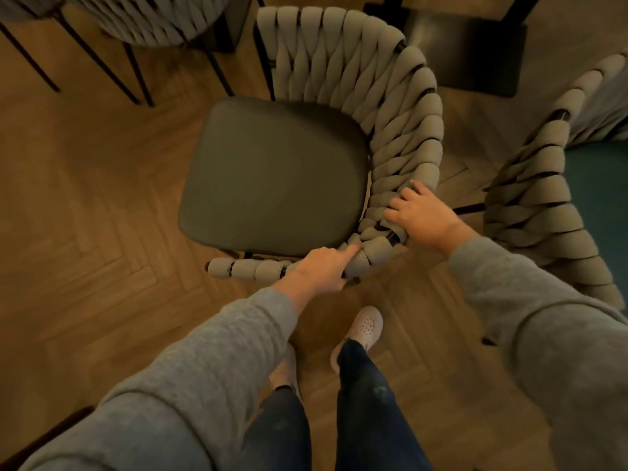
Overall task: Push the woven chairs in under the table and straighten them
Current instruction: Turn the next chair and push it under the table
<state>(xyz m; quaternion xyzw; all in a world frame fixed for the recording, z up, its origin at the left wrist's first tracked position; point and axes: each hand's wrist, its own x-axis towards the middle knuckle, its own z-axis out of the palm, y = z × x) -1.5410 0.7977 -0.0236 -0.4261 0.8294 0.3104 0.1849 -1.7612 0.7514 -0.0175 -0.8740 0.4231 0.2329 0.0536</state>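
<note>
Under both hands' grip [419, 217] curves the woven chair [390, 130] backrest.

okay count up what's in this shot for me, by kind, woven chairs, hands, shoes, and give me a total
Woven chairs: 3, the one being gripped, one at the right edge, one partly cut off at top left
Hands: 2, left hand and right hand, both on the middle chair's woven back
Shoes: 2, right one, left one partly hidden
Total: 7
</note>
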